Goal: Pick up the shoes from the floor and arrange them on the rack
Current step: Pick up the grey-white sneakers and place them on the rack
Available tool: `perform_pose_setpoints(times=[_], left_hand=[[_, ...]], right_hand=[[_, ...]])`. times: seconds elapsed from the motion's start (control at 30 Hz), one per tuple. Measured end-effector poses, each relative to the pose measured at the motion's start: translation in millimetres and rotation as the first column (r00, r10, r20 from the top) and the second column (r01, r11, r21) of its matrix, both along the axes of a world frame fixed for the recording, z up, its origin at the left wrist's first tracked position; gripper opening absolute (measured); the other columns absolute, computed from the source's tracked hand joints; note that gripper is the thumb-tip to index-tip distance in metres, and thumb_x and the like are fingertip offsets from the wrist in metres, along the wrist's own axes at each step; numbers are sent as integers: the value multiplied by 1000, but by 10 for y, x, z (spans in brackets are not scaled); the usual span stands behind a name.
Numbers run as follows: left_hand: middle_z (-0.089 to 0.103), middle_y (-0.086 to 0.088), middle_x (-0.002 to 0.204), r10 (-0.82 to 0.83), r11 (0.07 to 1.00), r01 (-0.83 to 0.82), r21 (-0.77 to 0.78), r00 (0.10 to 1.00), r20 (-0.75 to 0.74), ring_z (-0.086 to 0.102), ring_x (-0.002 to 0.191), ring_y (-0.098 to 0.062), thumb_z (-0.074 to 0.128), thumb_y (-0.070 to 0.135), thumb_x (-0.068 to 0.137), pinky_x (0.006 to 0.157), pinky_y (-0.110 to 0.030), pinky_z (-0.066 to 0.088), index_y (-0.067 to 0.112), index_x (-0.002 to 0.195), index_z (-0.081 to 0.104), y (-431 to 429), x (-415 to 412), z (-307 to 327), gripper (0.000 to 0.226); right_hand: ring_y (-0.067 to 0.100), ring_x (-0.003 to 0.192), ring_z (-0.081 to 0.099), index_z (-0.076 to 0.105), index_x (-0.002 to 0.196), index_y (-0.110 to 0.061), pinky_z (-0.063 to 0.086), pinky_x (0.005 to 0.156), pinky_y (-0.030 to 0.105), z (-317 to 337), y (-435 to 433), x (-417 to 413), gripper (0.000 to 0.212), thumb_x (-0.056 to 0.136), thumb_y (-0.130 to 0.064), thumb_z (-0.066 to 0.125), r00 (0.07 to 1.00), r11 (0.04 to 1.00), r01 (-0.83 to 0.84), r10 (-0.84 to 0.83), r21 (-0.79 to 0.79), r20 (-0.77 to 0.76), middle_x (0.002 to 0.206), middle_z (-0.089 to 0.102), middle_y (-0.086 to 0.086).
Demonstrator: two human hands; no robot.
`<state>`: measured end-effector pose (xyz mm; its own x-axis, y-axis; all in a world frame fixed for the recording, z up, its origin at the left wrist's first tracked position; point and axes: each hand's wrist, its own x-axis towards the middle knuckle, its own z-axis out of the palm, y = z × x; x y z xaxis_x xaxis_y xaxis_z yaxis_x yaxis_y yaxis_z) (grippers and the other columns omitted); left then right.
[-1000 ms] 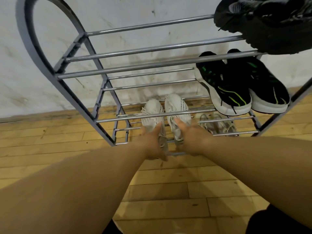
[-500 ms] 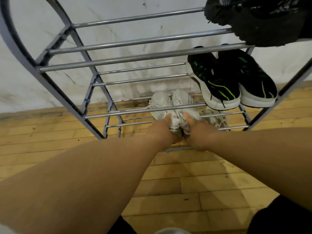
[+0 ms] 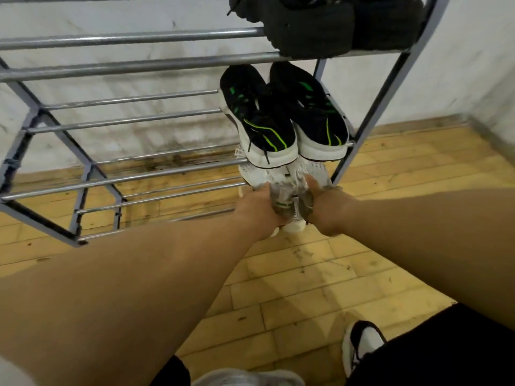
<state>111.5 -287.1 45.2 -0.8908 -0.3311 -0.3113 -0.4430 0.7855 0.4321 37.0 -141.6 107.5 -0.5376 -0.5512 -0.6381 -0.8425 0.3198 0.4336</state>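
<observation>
A pair of white knit shoes (image 3: 281,188) lies on a low tier of the grey metal rack (image 3: 133,65), at its right end under the black pair. My left hand (image 3: 257,208) grips the heel of the left white shoe. My right hand (image 3: 327,208) grips the heel of the right one. Both heels are pressed together between my hands. A black pair with green stripes and white soles (image 3: 281,118) sits on the tier above. Dark shoes (image 3: 320,26) rest on the top tier at the right.
The rack stands against a stained white wall (image 3: 125,135) on a wooden floor (image 3: 306,274). A black and white shoe (image 3: 359,346) lies on the floor at the lower right. Pale cloth or a shoe (image 3: 245,378) shows at the bottom edge. The rack's left half holds bare bars.
Both hands have slid the white pair to the right along the low tier, from the middle to under the black pair. The heels have come together.
</observation>
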Motion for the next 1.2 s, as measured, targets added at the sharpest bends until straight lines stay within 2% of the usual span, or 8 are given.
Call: perform_pose_setpoints(times=[0.27, 0.43, 0.57, 0.7, 0.77, 0.87, 1.1, 1.2], left_hand=[[51, 3, 117, 84, 996, -80, 46, 992, -97, 50, 114, -19, 50, 87, 67, 101, -27, 36, 35, 126, 54, 59, -255, -245, 79], [51, -2, 123, 136, 988, -123, 94, 981, -141, 48, 117, -27, 49, 70, 64, 104, -40, 47, 28, 127, 48, 82, -219, -159, 76], [39, -3, 146, 148, 982, -131, 135, 981, -128, 44, 133, -32, 72, 25, 84, 107, -48, 47, 27, 152, 37, 77, -170, -56, 76], [29, -4, 163, 129, 989, -121, 81, 985, -111, 21, 154, -29, 66, 26, 91, 118, -44, 33, 29, 160, 24, 37, -169, -98, 80], [37, -4, 158, 129, 990, -124, 62, 988, -82, 30, 149, -32, 65, 26, 89, 114, -46, 38, 32, 157, 27, 21, -168, -101, 78], [53, -2, 136, 110, 994, -109, 29, 993, -38, 49, 130, -31, 65, 33, 83, 104, -45, 47, 31, 145, 39, 8, -167, -78, 67], [53, -2, 125, 116, 993, -113, 45, 989, -88, 50, 120, -28, 70, 28, 80, 92, -40, 48, 29, 139, 39, 33, -210, -125, 66], [54, -6, 119, 160, 978, -146, 150, 983, -90, 53, 113, -31, 68, 47, 83, 93, -46, 50, 34, 136, 38, 48, -156, 5, 62]], right_hand=[[30, 153, 12, 34, 159, -26, 44, 108, 47, 120, 91, 0, 59, 104, -10, 44, 994, 996, -87, 84, -37, -62, 169, -15, 19], [34, 154, 9, 37, 158, -25, 43, 107, 50, -15, 39, -108, 56, 104, -12, 46, 993, 996, -84, 80, -37, -84, 169, -13, 20], [46, 147, 25, 42, 155, -27, 47, 102, 54, -213, 30, -175, 57, 100, -16, 48, 996, 976, 79, -87, -203, -29, 167, -9, 24], [45, 121, 51, 26, 158, -25, 45, 83, 43, -205, 34, -199, 68, 97, -28, 57, 852, 648, 513, -462, -563, 246, 141, 43, 27], [45, 117, 53, 26, 156, -22, 41, 83, 40, -234, 15, -204, 69, 96, -27, 60, 790, 509, 597, -506, -620, 345, 134, 46, 26], [44, 116, 54, 32, 151, -18, 42, 84, 41, -237, -8, -161, 63, 94, -19, 59, 740, 453, 661, -523, -598, 423, 131, 49, 26], [43, 112, 60, 13, 162, -22, 50, 88, 43, -135, 29, -137, 82, 95, -16, 59, 766, 532, 641, -496, -553, 410, 129, 56, 25], [42, 111, 61, 4, 163, -24, 47, 84, 41, -85, 73, -133, 89, 95, -19, 60, 762, 573, 647, -488, -503, 425, 129, 58, 24]])
